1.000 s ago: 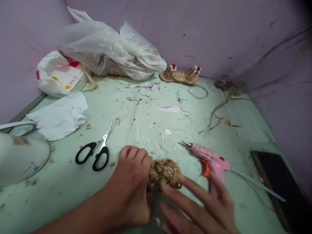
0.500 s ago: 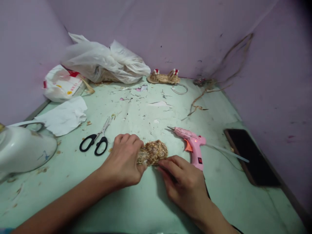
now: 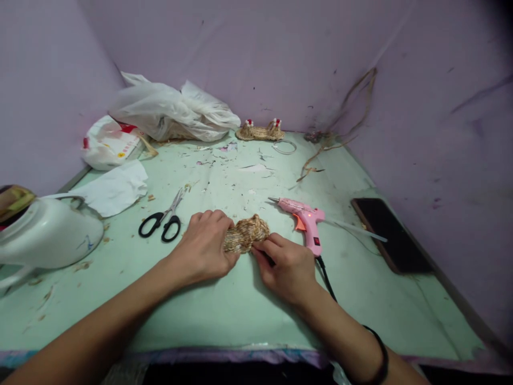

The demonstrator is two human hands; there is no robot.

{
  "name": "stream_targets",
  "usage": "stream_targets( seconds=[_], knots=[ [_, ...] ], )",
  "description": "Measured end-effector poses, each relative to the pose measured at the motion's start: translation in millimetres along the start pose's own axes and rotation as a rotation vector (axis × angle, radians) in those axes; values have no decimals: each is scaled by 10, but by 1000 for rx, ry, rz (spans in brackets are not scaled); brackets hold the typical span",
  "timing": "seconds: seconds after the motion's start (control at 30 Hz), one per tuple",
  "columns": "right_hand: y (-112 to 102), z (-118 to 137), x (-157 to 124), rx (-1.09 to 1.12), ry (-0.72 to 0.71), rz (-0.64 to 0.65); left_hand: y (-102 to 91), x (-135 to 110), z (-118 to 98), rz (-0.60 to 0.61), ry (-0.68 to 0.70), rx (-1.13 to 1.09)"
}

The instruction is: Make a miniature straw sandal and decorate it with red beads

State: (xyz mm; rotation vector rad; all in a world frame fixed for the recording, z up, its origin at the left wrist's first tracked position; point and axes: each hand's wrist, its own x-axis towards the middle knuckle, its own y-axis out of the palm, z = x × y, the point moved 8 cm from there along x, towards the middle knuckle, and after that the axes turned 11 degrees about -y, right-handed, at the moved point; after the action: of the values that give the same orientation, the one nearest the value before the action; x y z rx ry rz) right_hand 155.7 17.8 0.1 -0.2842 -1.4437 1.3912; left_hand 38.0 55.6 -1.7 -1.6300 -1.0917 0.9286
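Note:
A small slipper-shaped piece of braided straw (image 3: 246,235), tan and brown, lies low over the table in front of me. My left hand (image 3: 210,243) is wrapped over its left end, which it hides. At the right end, my right hand (image 3: 284,262) pinches the lower edge between thumb and fingertips; the exact spot is covered. Just right of that hand a pink glue gun (image 3: 306,219) rests on its side, its small light glowing and a glue stick (image 3: 356,230) poking from its back. Black-handled scissors (image 3: 162,222) lie spread to the left.
The green tabletop (image 3: 224,315) carries scraps. A phone (image 3: 393,235) lies at right. On the left are a white jug (image 3: 64,230) and crumpled paper (image 3: 116,187). Behind stand a white plastic bag (image 3: 172,109), a finished-looking straw piece (image 3: 260,132), a ring (image 3: 284,146) and dry stalks (image 3: 336,136).
The view has shifted, bringing the table's front edge and more of the jug into sight. Both hands keep their grip on the straw piece with little change.

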Motion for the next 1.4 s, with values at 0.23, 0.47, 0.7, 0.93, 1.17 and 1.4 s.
stream_targets(
  seconds=[0.23, 0.47, 0.7, 0.93, 1.17, 1.4],
  knots=[
    [36, 15, -3, 30, 2, -5, 22, 6, -7, -22, -13, 31],
    [-15, -63, -17, 251, 32, -74, 68, 27, 18, -69, -44, 28],
    [-201, -162, -71, 615, 28, -224, 47, 19, 23, -75, -40, 12],
    [-155, -212, -45, 624, 117, -182, 58, 28, 15, -73, -27, 19],
    [-309, -369, -169, 511, 273, -420, 55, 32, 32, -73, -39, 11],
    [-400, -516, -233, 727, 360, -676, 57, 40, 18, -73, -32, 25]
  ],
)
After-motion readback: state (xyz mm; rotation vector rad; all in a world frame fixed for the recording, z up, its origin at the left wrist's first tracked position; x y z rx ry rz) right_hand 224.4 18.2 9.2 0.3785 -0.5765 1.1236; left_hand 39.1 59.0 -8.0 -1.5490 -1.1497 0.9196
